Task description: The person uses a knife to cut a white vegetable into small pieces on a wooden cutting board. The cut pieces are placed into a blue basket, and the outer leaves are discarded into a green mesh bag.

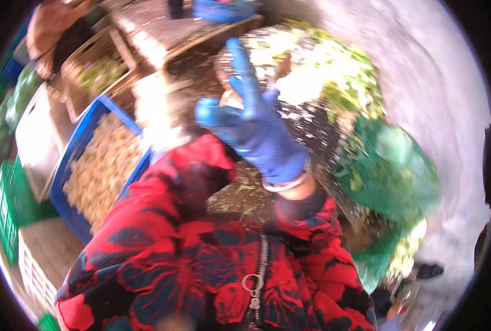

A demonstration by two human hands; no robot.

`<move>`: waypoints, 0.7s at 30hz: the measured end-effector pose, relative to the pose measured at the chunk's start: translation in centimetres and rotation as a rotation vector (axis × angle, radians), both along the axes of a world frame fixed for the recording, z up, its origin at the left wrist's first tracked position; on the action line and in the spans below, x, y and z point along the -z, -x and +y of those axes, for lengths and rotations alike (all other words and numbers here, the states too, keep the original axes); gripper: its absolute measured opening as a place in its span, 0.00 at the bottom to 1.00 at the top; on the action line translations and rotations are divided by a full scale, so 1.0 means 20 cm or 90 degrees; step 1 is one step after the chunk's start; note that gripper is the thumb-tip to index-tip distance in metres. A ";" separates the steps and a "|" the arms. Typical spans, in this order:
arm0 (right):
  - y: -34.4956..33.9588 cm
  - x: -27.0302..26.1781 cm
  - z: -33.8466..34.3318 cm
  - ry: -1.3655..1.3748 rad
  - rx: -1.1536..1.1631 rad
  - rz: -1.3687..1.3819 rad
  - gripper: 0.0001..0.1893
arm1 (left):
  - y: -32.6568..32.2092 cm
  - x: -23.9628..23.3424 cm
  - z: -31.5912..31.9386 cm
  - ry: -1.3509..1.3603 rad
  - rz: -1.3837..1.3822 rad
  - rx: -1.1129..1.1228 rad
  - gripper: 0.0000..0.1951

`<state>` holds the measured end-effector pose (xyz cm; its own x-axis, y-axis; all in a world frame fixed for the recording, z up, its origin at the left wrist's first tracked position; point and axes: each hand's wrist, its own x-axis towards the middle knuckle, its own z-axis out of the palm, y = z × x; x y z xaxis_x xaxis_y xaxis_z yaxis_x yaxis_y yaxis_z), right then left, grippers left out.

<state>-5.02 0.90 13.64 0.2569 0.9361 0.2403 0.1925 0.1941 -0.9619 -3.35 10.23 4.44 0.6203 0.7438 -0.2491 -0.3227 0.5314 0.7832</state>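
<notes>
My right hand [255, 128] wears a blue glove, with a white bangle [286, 185] at the wrist. Its thumb and index finger are spread apart over the floor, and other fingers bend away. Between thumb and index a pale, blurred thing shows behind the glove; no grip on it can be made out. My left sleeve [195, 165], red and dark patterned, ends behind the glove, and the left hand itself is hidden. Just beyond the glove lies a sunlit heap of leafy greens [348, 78], partly washed out by glare.
A blue crate [65, 165] of small pale pieces [100, 165] stands at left, near white and green crates [7, 207]. Another person's arm [42, 41] is by a crate of greens [104, 74]. Right, a green mesh sack [394, 173] rests near the concrete wall [444, 103].
</notes>
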 end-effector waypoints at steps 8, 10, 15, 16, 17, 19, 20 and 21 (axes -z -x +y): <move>-0.95 0.14 -0.01 0.340 0.466 -0.572 0.38 | 0.04 -0.18 -0.07 0.022 -0.020 0.054 0.15; -1.08 0.26 0.03 0.367 0.358 -0.677 0.40 | 0.05 -0.20 -0.07 -0.003 -0.031 0.074 0.15; -1.12 0.42 0.03 0.217 0.393 -0.540 0.35 | -0.01 -0.15 -0.07 -0.043 0.006 0.112 0.15; -1.09 0.44 -0.03 0.125 0.453 -0.438 0.31 | -0.02 -0.13 -0.09 -0.071 0.029 0.138 0.15; -1.07 0.45 -0.07 0.105 0.459 -0.037 0.26 | -0.04 -0.10 -0.10 -0.106 0.044 0.156 0.15; -0.99 0.45 -0.27 0.067 0.515 0.121 0.23 | -0.05 -0.03 -0.19 -0.204 0.095 0.219 0.14; -0.96 0.45 -0.33 0.082 0.549 0.106 0.23 | -0.06 0.00 -0.23 -0.300 0.152 0.239 0.13; -0.93 0.46 -0.40 0.120 0.577 0.074 0.25 | -0.06 0.04 -0.28 -0.406 0.176 0.256 0.13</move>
<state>13.57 -7.12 4.45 0.9216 0.3867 0.0322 0.0948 -0.1439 -0.9850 -2.18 4.62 3.68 0.8488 0.5275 -0.0358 0.0491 -0.0112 0.9987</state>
